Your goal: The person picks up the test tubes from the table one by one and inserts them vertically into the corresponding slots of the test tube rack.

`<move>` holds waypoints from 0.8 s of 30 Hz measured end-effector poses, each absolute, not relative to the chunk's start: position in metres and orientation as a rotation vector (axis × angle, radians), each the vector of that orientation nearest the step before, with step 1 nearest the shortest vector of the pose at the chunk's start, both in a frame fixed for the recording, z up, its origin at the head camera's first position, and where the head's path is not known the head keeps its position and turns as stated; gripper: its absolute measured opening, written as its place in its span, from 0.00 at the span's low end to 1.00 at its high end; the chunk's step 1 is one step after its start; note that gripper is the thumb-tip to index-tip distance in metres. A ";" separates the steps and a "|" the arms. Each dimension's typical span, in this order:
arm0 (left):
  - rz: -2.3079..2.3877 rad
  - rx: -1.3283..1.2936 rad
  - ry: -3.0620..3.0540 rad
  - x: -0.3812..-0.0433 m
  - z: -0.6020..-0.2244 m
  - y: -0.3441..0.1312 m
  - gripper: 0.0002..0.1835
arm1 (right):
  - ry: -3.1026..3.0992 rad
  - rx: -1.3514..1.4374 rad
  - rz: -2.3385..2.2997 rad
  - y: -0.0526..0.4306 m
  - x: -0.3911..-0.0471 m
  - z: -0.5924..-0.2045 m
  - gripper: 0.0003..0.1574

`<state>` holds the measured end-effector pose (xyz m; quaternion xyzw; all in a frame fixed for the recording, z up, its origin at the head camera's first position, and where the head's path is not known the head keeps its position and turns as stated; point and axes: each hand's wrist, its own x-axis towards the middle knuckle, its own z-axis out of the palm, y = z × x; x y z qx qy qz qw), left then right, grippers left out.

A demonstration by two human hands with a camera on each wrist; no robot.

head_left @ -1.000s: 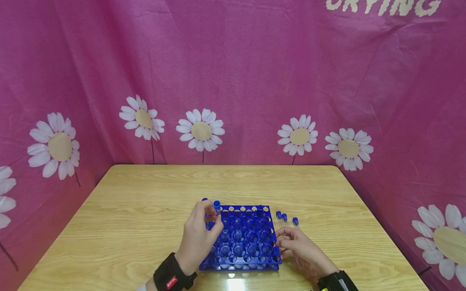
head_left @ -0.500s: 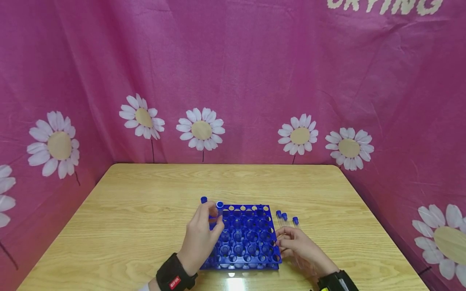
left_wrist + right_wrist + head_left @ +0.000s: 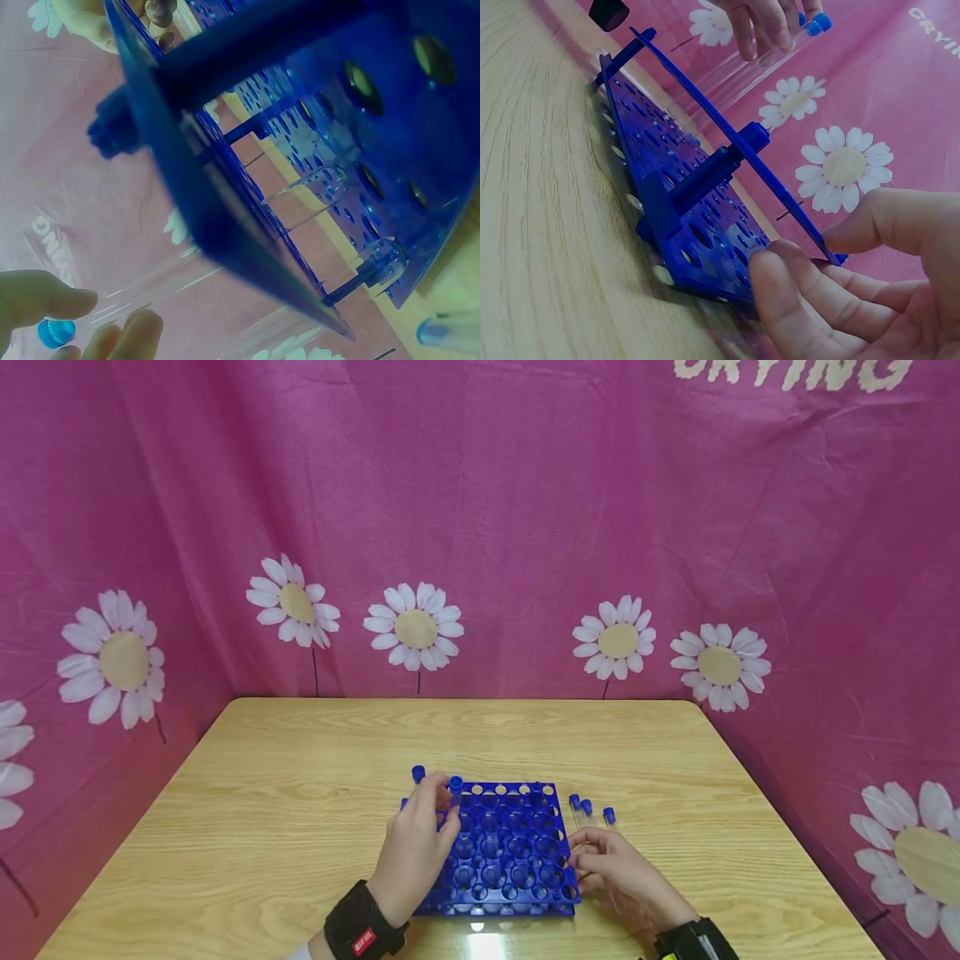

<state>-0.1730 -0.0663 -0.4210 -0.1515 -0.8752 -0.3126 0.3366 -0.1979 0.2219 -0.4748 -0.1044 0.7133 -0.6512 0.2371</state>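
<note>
My left hand [image 3: 415, 852] pinches a clear test tube [image 3: 456, 785] near its blue cap, over the far left part of a blue two-tier test tube rack [image 3: 504, 897]. In the left wrist view its blue cap [image 3: 56, 332] shows between thumb and fingers. Rounded glass ends [image 3: 319, 187] hang between the rack's two plates. Another capped tube [image 3: 418, 772] stands just beyond the hand, its lower part hidden. With thumb and fingers, my right hand [image 3: 622, 870] grips the upper plate's right edge, as the right wrist view shows.
Several capped test tubes [image 3: 609, 816] lie on the wooden table [image 3: 300, 760] right of the rack, partly under my right hand. A blue-ended tube [image 3: 450, 334] is near the rack in the left wrist view. A pink flowered curtain [image 3: 495, 527] surrounds the table.
My left hand has shifted slightly right with the pinched tube, its cap now a little lower. More of the tube beyond the hand shows. The right hand and rack stay put.
</note>
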 end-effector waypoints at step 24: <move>-0.688 -0.382 -2.361 -0.171 -0.416 -0.067 0.26 | 1.980 -0.289 -1.771 0.221 -0.197 -0.471 0.20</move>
